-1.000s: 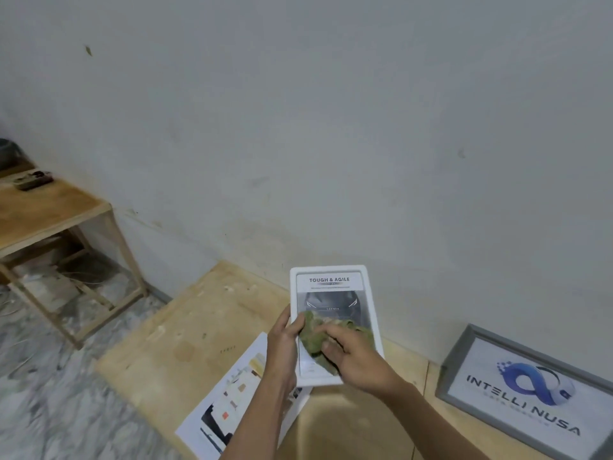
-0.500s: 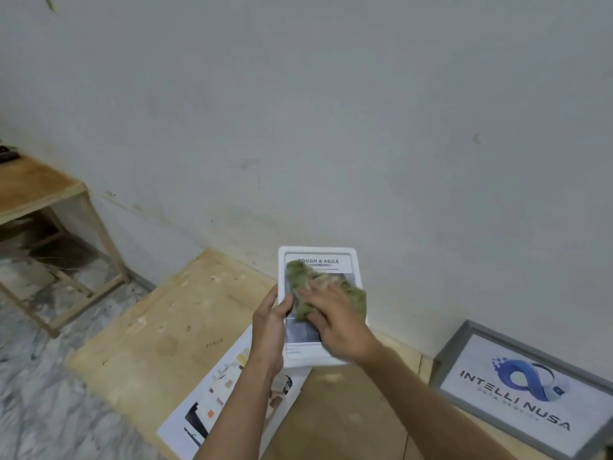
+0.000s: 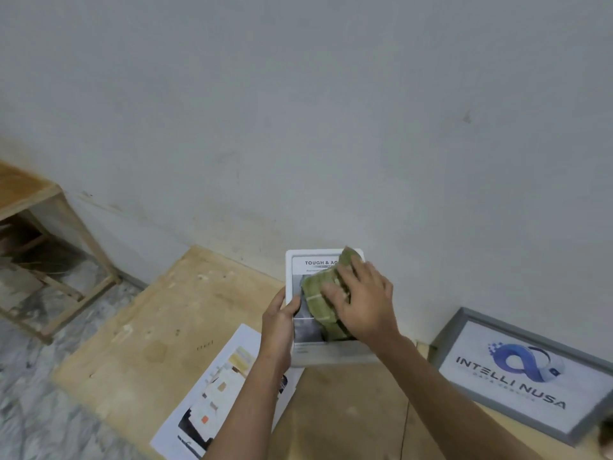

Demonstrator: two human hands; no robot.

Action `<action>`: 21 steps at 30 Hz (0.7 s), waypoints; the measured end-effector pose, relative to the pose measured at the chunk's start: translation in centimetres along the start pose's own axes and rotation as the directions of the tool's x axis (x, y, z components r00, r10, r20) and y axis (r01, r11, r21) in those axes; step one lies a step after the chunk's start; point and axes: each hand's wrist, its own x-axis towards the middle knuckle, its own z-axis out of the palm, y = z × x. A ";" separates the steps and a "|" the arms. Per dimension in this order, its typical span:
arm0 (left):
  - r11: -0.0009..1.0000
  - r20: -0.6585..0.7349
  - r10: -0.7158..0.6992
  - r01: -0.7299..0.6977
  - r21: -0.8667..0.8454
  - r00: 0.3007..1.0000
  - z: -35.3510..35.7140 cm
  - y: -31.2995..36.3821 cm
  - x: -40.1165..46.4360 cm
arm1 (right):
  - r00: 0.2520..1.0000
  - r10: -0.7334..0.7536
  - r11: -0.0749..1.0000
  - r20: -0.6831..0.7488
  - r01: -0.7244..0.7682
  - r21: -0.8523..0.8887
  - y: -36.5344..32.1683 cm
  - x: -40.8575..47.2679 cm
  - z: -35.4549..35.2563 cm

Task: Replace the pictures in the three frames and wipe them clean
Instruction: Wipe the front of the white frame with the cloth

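In the head view, the left hand grips the left edge of a white picture frame, thumb on its glass, holding it above the plywood desk near the wall. The right hand presses a green cloth onto the frame's front, fingers fairly straight and spread over it. A printed sheet lies on the desk beneath; a grey frame with a logo print leans against the wall at right.

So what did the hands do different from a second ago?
The right hand slid the green cloth from the lower part of the white frame up to its top right corner. The left hand keeps its grip on the frame's left edge. The grey frame and the printed sheet lie as before.
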 end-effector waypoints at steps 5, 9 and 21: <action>0.998 0.027 -0.003 0.001 0.060 1.000 0.9 -0.1 1.5 | 1.000 0.006 0.993 -0.010 -0.007 -0.122 1.8 -0.3 4.7; 0.995 0.055 0.011 -0.017 0.095 0.998 1.1 0.3 2.5 | 0.958 -0.222 0.974 -0.184 0.225 -0.001 -0.1 2.4 5.1; 0.989 -0.042 -0.144 0.146 0.035 0.989 -2.4 -2.1 5.0 | 0.800 -0.597 0.709 0.055 0.495 0.502 0.6 -0.6 6.0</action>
